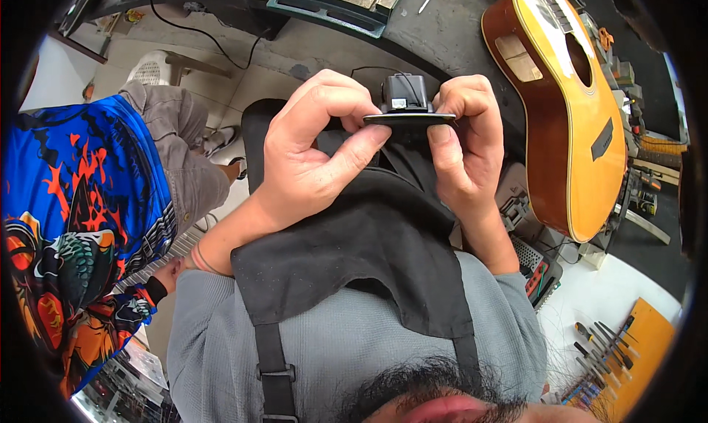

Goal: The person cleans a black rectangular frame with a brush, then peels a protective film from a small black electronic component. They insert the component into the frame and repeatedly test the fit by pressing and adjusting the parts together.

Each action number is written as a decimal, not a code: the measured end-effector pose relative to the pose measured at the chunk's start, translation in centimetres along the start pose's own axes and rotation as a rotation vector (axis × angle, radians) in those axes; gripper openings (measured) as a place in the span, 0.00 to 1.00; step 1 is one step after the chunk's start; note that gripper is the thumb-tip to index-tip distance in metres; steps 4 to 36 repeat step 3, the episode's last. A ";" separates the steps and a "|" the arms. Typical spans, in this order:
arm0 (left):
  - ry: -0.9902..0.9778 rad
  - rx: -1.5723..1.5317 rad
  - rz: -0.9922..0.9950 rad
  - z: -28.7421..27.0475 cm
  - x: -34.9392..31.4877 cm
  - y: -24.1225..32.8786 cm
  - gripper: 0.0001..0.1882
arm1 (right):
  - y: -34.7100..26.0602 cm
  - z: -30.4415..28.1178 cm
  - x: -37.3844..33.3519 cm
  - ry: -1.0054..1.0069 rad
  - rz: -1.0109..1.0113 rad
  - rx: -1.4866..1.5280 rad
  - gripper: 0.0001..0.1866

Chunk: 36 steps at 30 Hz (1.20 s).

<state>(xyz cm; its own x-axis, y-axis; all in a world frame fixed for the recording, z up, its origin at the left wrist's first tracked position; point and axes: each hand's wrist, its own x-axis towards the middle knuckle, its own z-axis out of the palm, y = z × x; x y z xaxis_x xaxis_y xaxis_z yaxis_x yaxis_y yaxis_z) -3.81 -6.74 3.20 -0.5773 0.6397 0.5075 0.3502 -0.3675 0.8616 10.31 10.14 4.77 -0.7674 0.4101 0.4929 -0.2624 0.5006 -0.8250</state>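
Observation:
Between both hands, in front of my chest, is a black guitar preamp (407, 92): a small box on a thin flat plate, with a white connector and a thin dark wire. The plate is seen nearly edge-on. My left hand (317, 146) pinches its left end between thumb and fingers. At the right end, my right hand (470, 143) grips the plate the same way. An acoustic guitar (590, 139) rests on its back on the bench to the right, strings at the far end. A pale rectangular patch or opening shows in its brown side.
A dark workbench (450, 25) curves ahead, bearing a green metal-framed device (332, 14) and a screwdriver (429, 1). Hand tools (608, 353) lie at the lower right. Another person in a blue patterned shirt (81, 194) is close on my left, near a stool (151, 67).

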 end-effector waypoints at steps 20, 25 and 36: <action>-0.031 0.145 0.090 -0.5 -0.3 0.9 0.14 | -0.1 -0.3 -0.7 -0.001 -0.048 -0.079 0.11; -0.031 0.145 0.090 -0.5 -0.3 0.9 0.14 | -0.1 -0.3 -0.7 -0.001 -0.048 -0.079 0.11; -0.031 0.145 0.090 -0.5 -0.3 0.9 0.14 | -0.1 -0.3 -0.7 -0.001 -0.048 -0.079 0.11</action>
